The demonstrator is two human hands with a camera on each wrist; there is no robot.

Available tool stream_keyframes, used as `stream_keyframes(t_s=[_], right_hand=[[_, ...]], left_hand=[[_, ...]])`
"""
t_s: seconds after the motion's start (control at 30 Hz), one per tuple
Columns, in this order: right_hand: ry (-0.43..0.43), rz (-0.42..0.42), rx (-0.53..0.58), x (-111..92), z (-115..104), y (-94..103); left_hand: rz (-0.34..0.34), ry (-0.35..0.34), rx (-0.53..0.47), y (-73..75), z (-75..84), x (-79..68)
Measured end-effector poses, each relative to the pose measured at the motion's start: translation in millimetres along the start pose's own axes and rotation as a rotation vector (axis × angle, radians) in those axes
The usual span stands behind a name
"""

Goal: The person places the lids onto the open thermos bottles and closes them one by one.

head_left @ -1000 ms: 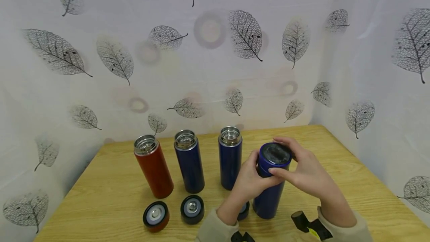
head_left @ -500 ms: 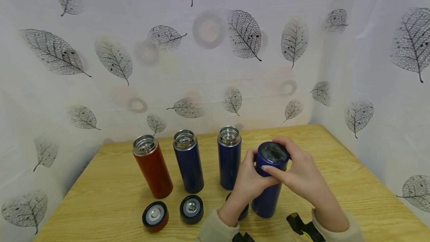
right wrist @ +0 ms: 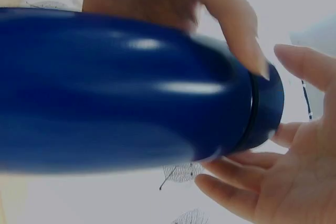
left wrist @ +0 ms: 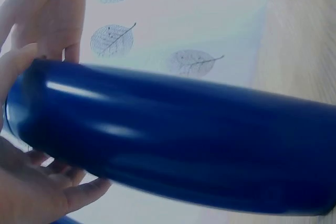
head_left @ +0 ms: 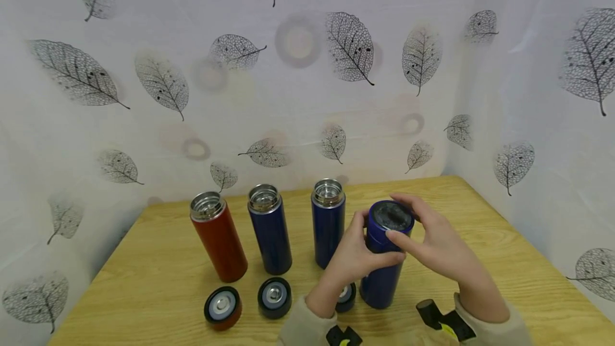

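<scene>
A dark blue thermos bottle (head_left: 381,284) stands upright at the right of the row, capped by a blue lid (head_left: 393,216) with a dark glossy top. My left hand (head_left: 353,255) holds the bottle's upper part from the left, its thumb across the front. From the right, my right hand (head_left: 439,242) holds the lid, fingers behind it and thumb at its front rim. A thin seam between lid and body shows in the right wrist view, where the right thumb (right wrist: 304,65) stands slightly off the lid. Much of the bottle's neck is hidden by the hands.
Left of the hands stand a red thermos bottle (head_left: 221,244) and two blue ones, a left one (head_left: 270,239) and a right one (head_left: 329,234), all lidless. Before them lie a red-sided lid (head_left: 223,307), a dark lid (head_left: 274,298) and another lid (head_left: 346,299), partly behind the left wrist.
The right hand shifts slightly around the lid, its thumb moving left, then back right. The left thumb sits a little lower on the bottle. The other bottles stay put.
</scene>
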State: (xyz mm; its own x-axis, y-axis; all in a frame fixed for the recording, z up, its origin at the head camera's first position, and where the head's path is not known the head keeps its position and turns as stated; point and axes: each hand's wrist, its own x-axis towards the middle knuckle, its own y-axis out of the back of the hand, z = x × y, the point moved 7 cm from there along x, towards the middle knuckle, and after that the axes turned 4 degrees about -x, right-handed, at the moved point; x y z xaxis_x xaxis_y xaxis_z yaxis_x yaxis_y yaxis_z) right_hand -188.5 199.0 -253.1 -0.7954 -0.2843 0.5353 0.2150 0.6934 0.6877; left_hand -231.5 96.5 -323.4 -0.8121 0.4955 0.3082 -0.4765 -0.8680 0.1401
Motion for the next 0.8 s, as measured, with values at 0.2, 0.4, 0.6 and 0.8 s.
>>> stream_keyframes(t_s=[0.2,0.4,0.6,0.8], right_hand=[[0.044,-0.057,0.037,0.5,4.0,0.3],[0.0,-0.071,0.057,1.7,7.5,-1.6],[-0.067,-0.04,0.041,2.3,9.1,-2.4],[-0.129,-0.003,-0.002,2.1,6.5,-2.5]], left_hand=[[-0.077,0.001,0.002,1.0,-1.4,1.6],[-0.07,-0.024,0.016,1.5,0.7,2.7],[-0.015,-0.038,0.041,2.9,1.5,2.3],[0.048,-0.046,0.047,3.9,0.4,0.7]])
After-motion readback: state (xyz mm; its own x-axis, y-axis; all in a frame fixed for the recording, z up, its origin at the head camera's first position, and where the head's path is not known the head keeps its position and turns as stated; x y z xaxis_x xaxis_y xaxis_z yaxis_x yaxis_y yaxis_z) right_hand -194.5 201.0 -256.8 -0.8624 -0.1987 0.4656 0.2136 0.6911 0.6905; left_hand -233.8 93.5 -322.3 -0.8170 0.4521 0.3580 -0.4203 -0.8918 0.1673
